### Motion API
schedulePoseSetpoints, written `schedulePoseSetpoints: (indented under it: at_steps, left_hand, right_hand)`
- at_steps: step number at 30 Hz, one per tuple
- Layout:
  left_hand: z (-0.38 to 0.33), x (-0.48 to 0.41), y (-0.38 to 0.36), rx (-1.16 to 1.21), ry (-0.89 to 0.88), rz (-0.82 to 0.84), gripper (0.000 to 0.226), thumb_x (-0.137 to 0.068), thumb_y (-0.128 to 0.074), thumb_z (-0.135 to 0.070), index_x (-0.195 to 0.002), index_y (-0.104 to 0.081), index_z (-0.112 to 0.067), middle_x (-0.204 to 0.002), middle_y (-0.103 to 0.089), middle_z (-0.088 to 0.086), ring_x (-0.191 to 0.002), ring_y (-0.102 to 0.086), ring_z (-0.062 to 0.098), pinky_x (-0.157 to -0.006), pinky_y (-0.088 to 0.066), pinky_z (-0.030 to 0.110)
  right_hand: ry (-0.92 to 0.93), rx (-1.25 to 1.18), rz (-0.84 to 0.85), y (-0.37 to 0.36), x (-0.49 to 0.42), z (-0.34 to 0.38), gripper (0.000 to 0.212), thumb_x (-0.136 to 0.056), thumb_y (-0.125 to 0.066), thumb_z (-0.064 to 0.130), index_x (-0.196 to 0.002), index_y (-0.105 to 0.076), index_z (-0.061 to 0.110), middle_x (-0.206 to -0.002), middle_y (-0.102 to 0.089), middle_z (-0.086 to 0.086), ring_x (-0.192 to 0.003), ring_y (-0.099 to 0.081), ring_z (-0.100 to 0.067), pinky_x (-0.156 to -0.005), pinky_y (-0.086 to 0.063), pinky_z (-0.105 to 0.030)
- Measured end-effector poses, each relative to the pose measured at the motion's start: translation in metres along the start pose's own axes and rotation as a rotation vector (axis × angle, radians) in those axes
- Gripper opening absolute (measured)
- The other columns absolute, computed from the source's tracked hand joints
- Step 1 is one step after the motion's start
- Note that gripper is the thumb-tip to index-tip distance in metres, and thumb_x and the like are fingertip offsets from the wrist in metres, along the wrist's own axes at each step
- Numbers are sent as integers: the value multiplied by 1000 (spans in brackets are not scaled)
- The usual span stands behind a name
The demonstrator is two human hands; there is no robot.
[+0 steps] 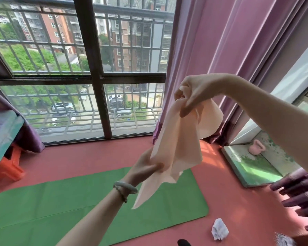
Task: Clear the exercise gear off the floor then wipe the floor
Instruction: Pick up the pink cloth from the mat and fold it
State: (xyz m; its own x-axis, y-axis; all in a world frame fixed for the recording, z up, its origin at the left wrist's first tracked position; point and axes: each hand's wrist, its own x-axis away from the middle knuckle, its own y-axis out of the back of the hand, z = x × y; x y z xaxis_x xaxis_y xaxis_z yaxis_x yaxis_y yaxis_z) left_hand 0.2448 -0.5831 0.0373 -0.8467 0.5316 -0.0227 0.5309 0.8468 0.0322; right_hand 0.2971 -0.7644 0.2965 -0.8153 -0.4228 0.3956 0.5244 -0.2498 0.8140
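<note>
Above the mat, left hand and right hand pinch a peach band between fingers; a slack grip could drop it.

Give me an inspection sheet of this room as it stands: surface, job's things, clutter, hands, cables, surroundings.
Surface: red floor, with a green mat lying flat on it.
Job's things: peach sheet held in the air above the mat; pink kettlebell on the side ledge, off the floor; crumpled white cloth on the floor right of the mat.
Clutter: black object at the bottom edge, too cut off to identify.
Hands: left hand pinches the sheet's lower part; right hand grips its top.
Cables: nothing seen.
Surroundings: barred window ahead, purple curtains, orange stool at left.
</note>
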Motion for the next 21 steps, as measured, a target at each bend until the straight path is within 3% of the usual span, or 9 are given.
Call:
schedulePoseSetpoints:
  at_steps: [3,5,8,12,14,16,18,19,21]
  left_hand:
    - [-21,-9,1,77,126,162,48,-71,-73,-25,-116,-55,-20,-101,-70,-3,-95,-67,15,-79,-55,30]
    - [-27,-17,5,67,261,178,49,-74,-73,-38,-119,-57,-28,-103,-71,-9,-97,-68,12,-86,-54,41]
    - [-26,-19,15,242,420,233,38,-74,-66,-32,-109,-65,-17,-96,-73,2,-84,-70,17,-82,-56,37]
    - [-36,-17,20,407,344,215,27,-75,-55,-21,-98,-63,-9,-85,-71,7,-71,-67,18,-66,-56,26]
    - [-34,-20,20,363,341,175,29,-77,-54,-27,-100,-59,-9,-83,-68,5,-68,-65,15,-60,-53,25]
    - [-32,-25,19,367,388,157,36,-79,-52,-32,-104,-60,-7,-83,-68,5,-70,-64,17,-61,-52,25]
    - [-25,-27,21,398,402,136,40,-82,-50,-35,-108,-61,-6,-88,-68,7,-75,-65,20,-64,-53,28]
    - [-23,-27,21,398,421,117,43,-83,-51,-35,-111,-61,-5,-92,-68,10,-79,-65,22,-67,-54,29]
    - [-17,-28,23,418,438,46,49,-79,-55,-35,-116,-60,-3,-98,-66,13,-83,-64,24,-70,-53,31]
  right_hand:
    - [-55,38,-9,-2,-11,-8,19,-69,-80,21,-78,-66,29,-84,-71,5,-74,-70,-15,-63,-57,-29]
    - [-92,71,-39,-7,-23,-19,19,-68,-81,23,-76,-64,28,-85,-69,4,-78,-69,-17,-66,-57,-30]
    - [-159,102,-141,-24,-51,-49,23,-67,-82,26,-76,-60,25,-92,-63,3,-89,-64,-22,-72,-53,-30]
    - [-161,127,-257,-63,-85,-88,56,-75,-75,30,-125,-54,17,-127,-54,-8,-118,-49,-26,-97,-40,-35]
    - [-150,107,-302,-82,-92,-97,63,-80,-71,32,-134,-45,15,-130,-51,-12,-123,-43,-28,-101,-35,-37]
    - [-177,21,-308,-98,-95,-104,52,-86,-63,36,-129,-48,11,-122,-55,-13,-114,-51,-27,-92,-41,-35]
    - [-237,-128,-265,-111,-90,-105,34,-93,-51,41,-105,-57,9,-98,-61,-11,-84,-61,-24,-71,-48,-30]
    - [-282,-220,-219,-117,-86,-105,36,-95,-43,44,-93,-56,10,-88,-62,-12,-69,-62,-23,-61,-49,-29]
    - [-374,-400,-105,-131,-73,-104,48,-96,-31,52,-101,-55,11,-77,-63,-19,-57,-62,-25,-53,-52,-30]
